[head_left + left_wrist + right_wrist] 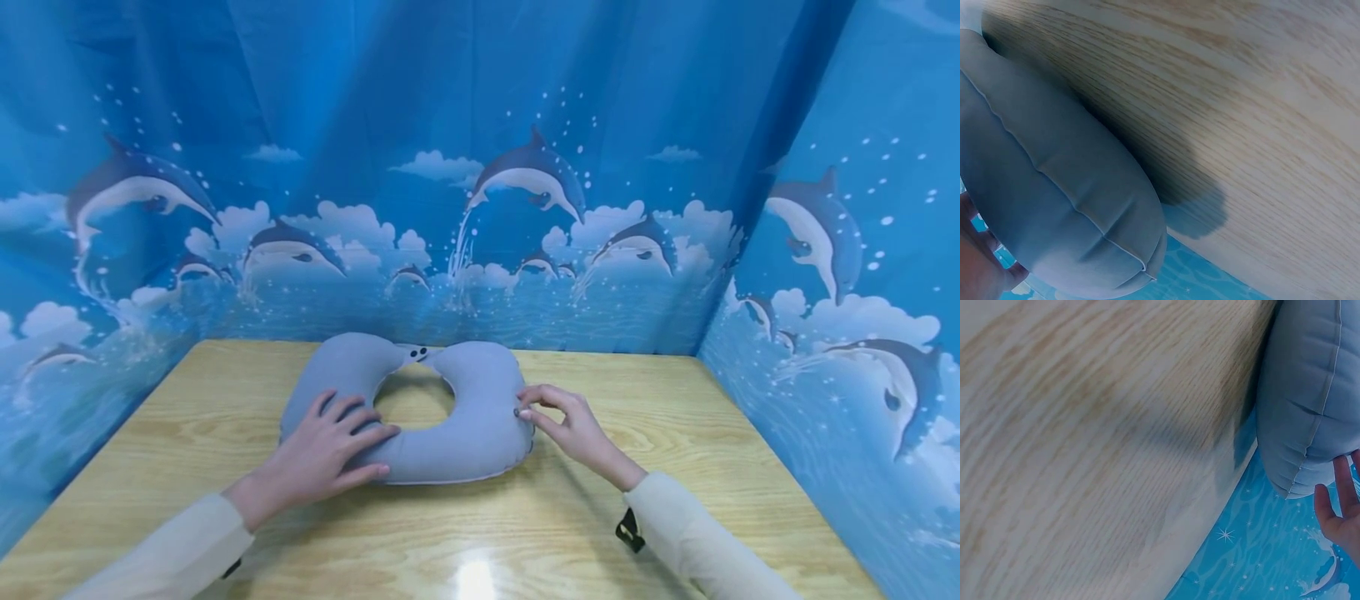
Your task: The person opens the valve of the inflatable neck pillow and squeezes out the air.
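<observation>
A grey U-shaped neck pillow (480,400), plump and smooth, lies on the wooden table with its two ends toward the back. Two dark snap buttons (418,353) show on the tabs that join those ends. My left hand (327,450) rests on the pillow's left front part, fingers spread. At the right side, my right hand (573,425) pinches a small dark knob (517,412) on the pillow between thumb and forefinger. Its fingers (1344,481) appear at the pillow's seamed edge in the right wrist view. In the left wrist view, the pillow's side seam (1041,172) is visible.
The light wooden table (645,517) extends around the pillow. A blue curtain (420,83) printed with dolphins and clouds stands behind it and along both sides. Dark straps (630,531) hang at the pale sleeves.
</observation>
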`<act>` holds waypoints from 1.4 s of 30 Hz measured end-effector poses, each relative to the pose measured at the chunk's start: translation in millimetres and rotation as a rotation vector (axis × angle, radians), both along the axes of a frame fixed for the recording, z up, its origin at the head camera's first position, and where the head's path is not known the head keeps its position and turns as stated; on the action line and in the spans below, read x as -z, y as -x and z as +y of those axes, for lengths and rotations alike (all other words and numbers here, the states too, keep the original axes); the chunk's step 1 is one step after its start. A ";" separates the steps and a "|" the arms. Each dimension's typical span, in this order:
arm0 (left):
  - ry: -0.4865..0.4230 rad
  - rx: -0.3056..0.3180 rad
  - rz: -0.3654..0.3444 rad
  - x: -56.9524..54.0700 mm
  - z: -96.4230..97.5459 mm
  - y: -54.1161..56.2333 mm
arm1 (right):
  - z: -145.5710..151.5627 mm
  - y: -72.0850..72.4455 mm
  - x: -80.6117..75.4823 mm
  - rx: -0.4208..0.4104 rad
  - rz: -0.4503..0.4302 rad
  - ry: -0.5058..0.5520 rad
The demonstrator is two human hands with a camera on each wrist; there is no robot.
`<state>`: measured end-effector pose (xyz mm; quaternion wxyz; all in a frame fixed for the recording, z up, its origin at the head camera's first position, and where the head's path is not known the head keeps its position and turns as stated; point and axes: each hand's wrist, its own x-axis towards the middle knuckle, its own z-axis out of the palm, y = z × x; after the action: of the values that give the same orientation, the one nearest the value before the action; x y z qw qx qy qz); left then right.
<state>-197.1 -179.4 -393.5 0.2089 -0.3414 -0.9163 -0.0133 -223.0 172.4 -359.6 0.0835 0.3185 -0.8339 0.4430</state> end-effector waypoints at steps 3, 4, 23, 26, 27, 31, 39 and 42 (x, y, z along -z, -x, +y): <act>-0.001 0.000 0.000 0.8 -0.4 -0.2 | 1.6 1.0 0.0 0.001 -0.042 0.007; 0.001 0.000 0.001 1.1 -0.6 -0.3 | 2.0 1.1 -0.1 0.000 -0.055 0.009; 0.013 -0.003 -0.010 4.4 1.2 0.2 | 1.2 3.5 3.0 0.006 -0.126 0.004; 0.020 -0.009 -0.018 4.7 1.3 1.0 | -1.1 1.3 1.6 0.025 -0.110 -0.024; 0.022 -0.011 -0.020 4.8 1.5 1.3 | -1.9 0.6 1.4 0.028 -0.098 -0.033; 0.031 -0.013 -0.038 3.8 1.9 2.0 | -4.4 0.3 5.0 0.023 -0.045 -0.072; 0.027 -0.011 -0.089 -0.7 5.9 2.6 | 1.5 18.9 38.2 0.030 -0.028 -0.142; 0.002 -0.002 -0.093 -2.9 8.8 2.7 | 1.8 20.8 41.2 0.026 -0.053 -0.139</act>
<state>-199.7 -170.6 -390.7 0.1659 -0.3395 -0.9254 -0.0282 -243.8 174.2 -400.8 0.0450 0.3008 -0.8687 0.3910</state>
